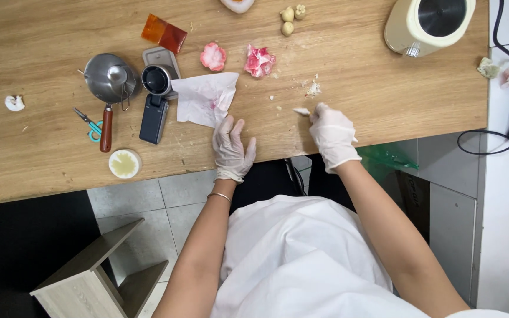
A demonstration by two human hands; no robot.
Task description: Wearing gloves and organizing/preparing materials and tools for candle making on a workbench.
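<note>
white gloves cover both hands at the near edge of the wooden table [42, 35]. the left hand [232, 148] lies flat on the wood with its fingers spread and holds nothing; its fingertips rest just below a crumpled white tissue [206, 98] with pink stains. the right hand [332, 134] is bunched, its fingertips pinching a small white scrap [301, 111] against the tabletop, with pale crumbs [313, 89] just beyond. further back lie a pink lump [213, 56] and a pink-and-white crumpled piece [259, 60]. to the left sit a metal ladle with a brown handle [108, 82], small green-handled scissors [90, 124], a dark handheld device [155, 106] and a round cream lid [125, 163]. a cream appliance [428, 22] stands at the far right corner.
</note>
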